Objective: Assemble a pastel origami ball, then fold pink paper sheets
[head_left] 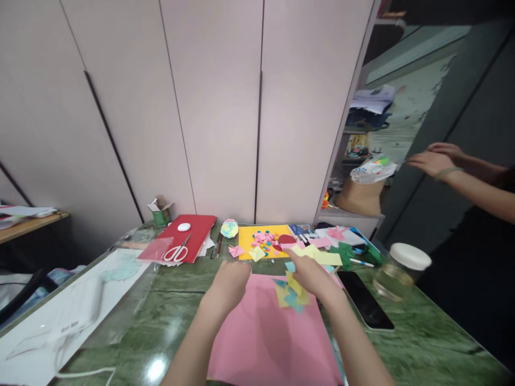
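A large pink paper sheet (265,332) lies on the green marble table (181,300) in front of me. My left hand (229,284) rests at the sheet's far left corner, fingers curled down; what they hold is hidden. My right hand (311,276) is closed on a bunch of small yellow and blue paper pieces (292,294) above the sheet's far right part. Just beyond the hands lies a yellow sheet (247,242) covered with small pink and coloured paper bits.
Scissors (177,252) lie on a red folder (197,228). A phone (364,305) and a lidded glass jar (400,271) stand at the right. A paper ball (229,228), pens and loose coloured papers lie at the back. Another person's hands (432,158) reach in at the right.
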Action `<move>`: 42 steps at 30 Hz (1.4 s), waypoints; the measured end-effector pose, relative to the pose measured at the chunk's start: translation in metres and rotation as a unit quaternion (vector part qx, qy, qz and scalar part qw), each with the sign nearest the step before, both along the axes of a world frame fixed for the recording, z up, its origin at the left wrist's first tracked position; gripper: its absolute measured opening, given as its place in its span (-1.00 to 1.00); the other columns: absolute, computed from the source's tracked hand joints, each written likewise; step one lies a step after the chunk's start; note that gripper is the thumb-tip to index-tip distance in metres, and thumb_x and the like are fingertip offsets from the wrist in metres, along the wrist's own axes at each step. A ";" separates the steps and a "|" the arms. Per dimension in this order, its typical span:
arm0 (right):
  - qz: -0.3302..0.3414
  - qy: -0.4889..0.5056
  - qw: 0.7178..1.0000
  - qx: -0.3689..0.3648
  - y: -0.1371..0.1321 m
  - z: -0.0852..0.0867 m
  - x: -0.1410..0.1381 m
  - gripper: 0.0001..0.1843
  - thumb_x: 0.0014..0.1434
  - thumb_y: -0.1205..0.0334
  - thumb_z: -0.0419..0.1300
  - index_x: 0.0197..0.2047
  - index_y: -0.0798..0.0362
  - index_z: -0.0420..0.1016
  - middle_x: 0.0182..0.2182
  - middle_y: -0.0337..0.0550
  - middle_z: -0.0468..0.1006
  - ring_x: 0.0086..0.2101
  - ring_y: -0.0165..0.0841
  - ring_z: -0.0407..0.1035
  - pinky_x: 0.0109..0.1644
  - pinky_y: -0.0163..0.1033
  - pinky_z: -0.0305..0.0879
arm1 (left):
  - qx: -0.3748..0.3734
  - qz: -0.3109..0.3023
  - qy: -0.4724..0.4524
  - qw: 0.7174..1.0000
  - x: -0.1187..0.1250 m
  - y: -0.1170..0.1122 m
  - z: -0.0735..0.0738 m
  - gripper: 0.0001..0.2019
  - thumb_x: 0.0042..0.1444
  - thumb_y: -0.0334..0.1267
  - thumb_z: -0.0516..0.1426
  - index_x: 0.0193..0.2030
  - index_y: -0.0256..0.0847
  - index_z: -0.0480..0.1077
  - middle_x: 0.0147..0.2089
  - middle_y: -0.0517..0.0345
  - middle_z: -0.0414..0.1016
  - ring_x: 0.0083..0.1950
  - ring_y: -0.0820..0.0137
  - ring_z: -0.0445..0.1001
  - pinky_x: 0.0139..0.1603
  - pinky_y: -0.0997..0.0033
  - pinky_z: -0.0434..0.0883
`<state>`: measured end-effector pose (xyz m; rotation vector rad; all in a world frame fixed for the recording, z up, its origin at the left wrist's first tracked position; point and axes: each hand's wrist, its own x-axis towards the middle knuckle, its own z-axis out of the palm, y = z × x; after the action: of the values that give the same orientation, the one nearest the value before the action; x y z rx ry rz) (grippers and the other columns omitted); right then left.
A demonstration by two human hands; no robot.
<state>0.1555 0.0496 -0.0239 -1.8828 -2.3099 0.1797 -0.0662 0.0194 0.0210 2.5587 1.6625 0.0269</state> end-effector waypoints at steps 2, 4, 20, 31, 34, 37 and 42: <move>-0.002 0.021 0.999 0.047 -0.007 0.015 0.001 -0.26 0.07 0.50 -0.02 0.32 -0.01 -0.07 -0.33 -0.07 0.52 -0.32 -0.32 0.41 -0.32 -0.33 0.14 | -0.009 0.011 -0.005 1.000 0.001 0.002 -0.004 -0.64 -0.05 -0.64 -0.06 -0.19 -0.32 0.42 -0.25 -0.18 0.54 -0.18 0.13 0.52 -0.19 0.23 0.35; 0.015 0.071 0.989 0.128 -0.014 0.028 0.001 -0.32 0.16 0.44 -0.09 0.33 -0.05 -0.13 -0.30 -0.10 0.50 -0.30 -0.32 0.39 -0.28 -0.29 0.19 | -0.014 0.017 -0.019 1.000 0.003 0.005 -0.009 -0.65 -0.04 -0.61 -0.04 -0.14 -0.32 0.41 -0.22 -0.22 0.54 -0.19 0.11 0.52 -0.25 0.26 0.36; 0.061 0.268 0.712 0.646 -0.048 0.043 -0.007 -0.57 -0.04 0.57 0.21 -0.12 -0.04 0.43 -0.41 -0.23 0.56 -0.39 -0.37 0.46 -0.30 -0.21 0.42 | -0.365 -0.195 -0.565 0.714 0.025 -0.016 0.010 -0.52 -0.06 -0.23 0.24 0.07 -0.11 0.36 -0.06 -0.04 0.49 -0.06 0.24 0.44 -0.07 0.26 0.36; 0.150 0.187 0.672 0.701 -0.055 0.045 -0.019 -0.23 -0.13 0.58 0.27 0.12 -0.14 0.24 -0.28 -0.19 0.40 -0.28 -0.33 0.37 -0.26 -0.19 0.42 | -0.319 0.044 -0.874 0.365 0.054 -0.028 0.006 -0.78 -0.09 -0.34 0.29 -0.24 -0.21 0.49 -0.31 0.17 0.51 -0.40 0.54 0.42 -0.36 0.55 0.34; 0.184 0.286 0.636 0.693 -0.063 0.046 -0.036 -0.20 -0.17 0.56 0.24 0.14 -0.13 0.21 -0.27 -0.16 0.34 -0.30 -0.29 0.33 -0.31 -0.12 0.37 | -0.201 0.058 -0.891 0.404 0.058 -0.026 0.005 -0.74 -0.10 -0.31 0.29 -0.21 -0.24 0.48 -0.25 0.12 0.54 -0.32 0.49 0.46 -0.31 0.54 0.36; 0.297 0.395 0.735 0.464 -0.077 0.044 -0.055 -0.56 -0.02 0.51 0.09 -0.04 0.02 0.36 -0.46 -0.22 0.35 -0.48 -0.40 0.27 -0.44 -0.22 0.26 | -0.124 0.071 -0.872 0.468 0.057 -0.025 0.002 -0.74 -0.08 -0.27 0.28 -0.21 -0.28 0.48 -0.24 0.06 0.55 -0.24 0.39 0.48 -0.24 0.47 0.37; 0.204 0.505 0.819 0.181 -0.084 0.043 -0.068 -0.75 0.16 0.31 0.06 -0.07 -0.02 0.39 -0.59 -0.35 0.25 -0.56 -0.48 0.16 -0.48 -0.33 0.15 | -0.069 0.055 -0.856 0.509 0.054 -0.026 0.003 -0.79 -0.11 -0.28 0.28 -0.28 -0.26 0.47 -0.35 0.15 0.53 -0.34 0.41 0.46 -0.27 0.45 0.37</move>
<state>0.0876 -0.0343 0.0193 -0.7387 -1.7281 0.5747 -0.0120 -0.0062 0.0236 0.9153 0.6765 1.6282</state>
